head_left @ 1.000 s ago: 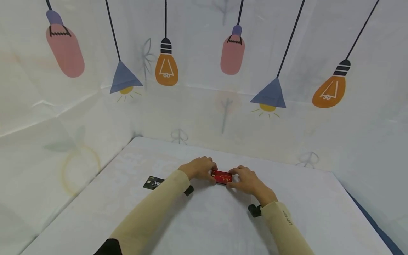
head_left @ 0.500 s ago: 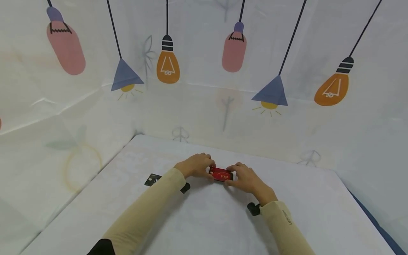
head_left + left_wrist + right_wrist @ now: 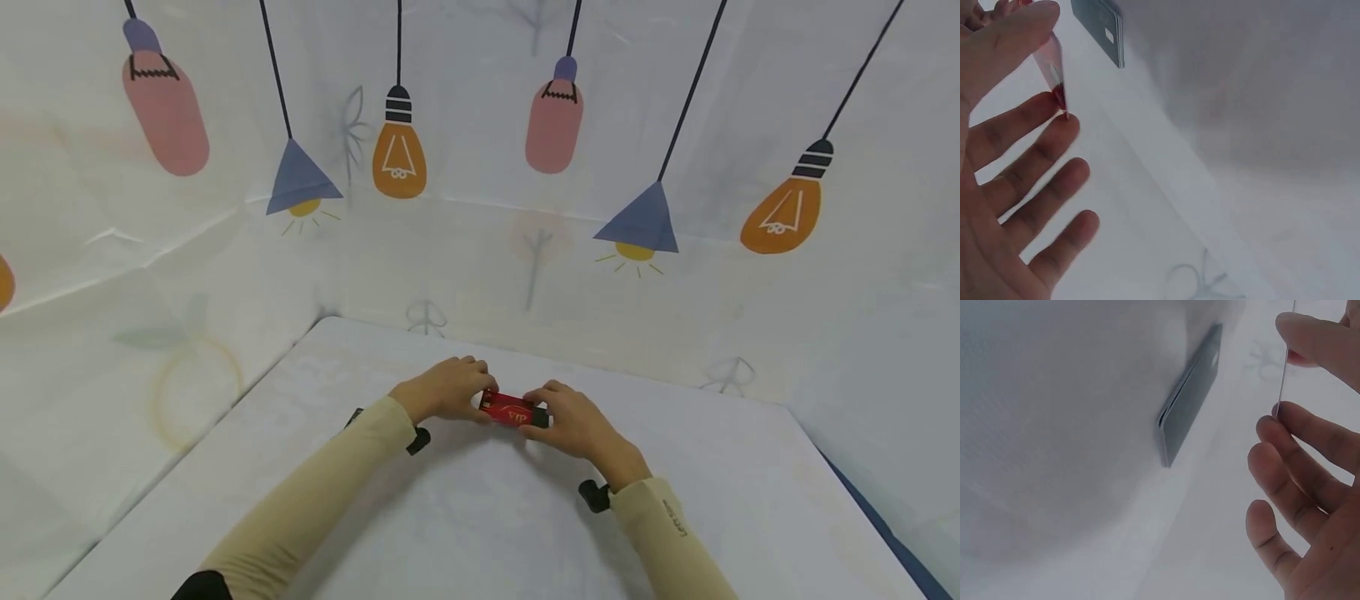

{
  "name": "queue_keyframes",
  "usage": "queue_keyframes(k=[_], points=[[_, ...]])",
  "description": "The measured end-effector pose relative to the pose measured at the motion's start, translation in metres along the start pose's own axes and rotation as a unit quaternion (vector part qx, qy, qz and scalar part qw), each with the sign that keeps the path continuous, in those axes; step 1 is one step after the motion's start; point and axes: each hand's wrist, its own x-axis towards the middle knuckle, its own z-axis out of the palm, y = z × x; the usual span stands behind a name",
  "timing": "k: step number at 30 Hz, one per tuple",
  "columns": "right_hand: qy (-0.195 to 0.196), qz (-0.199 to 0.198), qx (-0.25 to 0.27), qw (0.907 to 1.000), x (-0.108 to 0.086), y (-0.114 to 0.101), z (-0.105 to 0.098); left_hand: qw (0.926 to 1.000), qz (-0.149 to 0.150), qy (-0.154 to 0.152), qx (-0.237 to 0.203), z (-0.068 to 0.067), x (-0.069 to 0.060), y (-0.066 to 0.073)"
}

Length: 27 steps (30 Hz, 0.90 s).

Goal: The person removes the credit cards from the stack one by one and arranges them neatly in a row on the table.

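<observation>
In the head view, near the centre of the frame, we see a red card (image 3: 507, 409), kept between the left hand (image 3: 447, 390) and the right hand (image 3: 576, 418), over the white table (image 3: 465, 508). Each hand pinches one end of it. Past its right end a dark card stack (image 3: 541, 417) shows. If the red card drops badly, we think it could land crooked there, because its support is only by fingertips. Left of centre, a corner of another dark card (image 3: 354, 416) appears beside the left sleeve (image 3: 307, 479); a low forearm could rub this card and move it.

In the left wrist view, at the upper left, the left thumb (image 3: 1013, 47) and the fingertips grasp the thin edges. Too much squeezing may bend the red card and make it jump away.

In the right wrist view, at the upper right, the right thumb (image 3: 1319, 345) and the nearest fingers also grasp the edges. The dark layers at the middle of the frame look slightly separated, so we judge that a knock could spread them.
</observation>
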Motion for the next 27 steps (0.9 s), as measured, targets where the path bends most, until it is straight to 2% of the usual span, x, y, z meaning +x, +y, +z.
queue_keyframes(k=[6, 11, 20, 27], points=[[0.014, -0.017, 0.004, 0.9997, -0.001, -0.009, -0.002, 0.9992, 0.016, 0.029, -0.021, -0.002, -0.013, -0.008], [0.021, -0.024, -0.001, 0.9995, -0.001, -0.019, -0.002, 0.9983, 0.021, 0.041, -0.035, -0.005, -0.026, -0.012], [0.024, -0.041, 0.001, 0.9989, 0.003, -0.037, -0.002, 0.9983, 0.027, 0.048, -0.019, -0.013, -0.044, -0.019], [0.016, -0.054, 0.015, 0.9983, 0.009, -0.047, 0.006, 0.9979, 0.023, 0.058, -0.019, -0.01, -0.059, -0.026]])
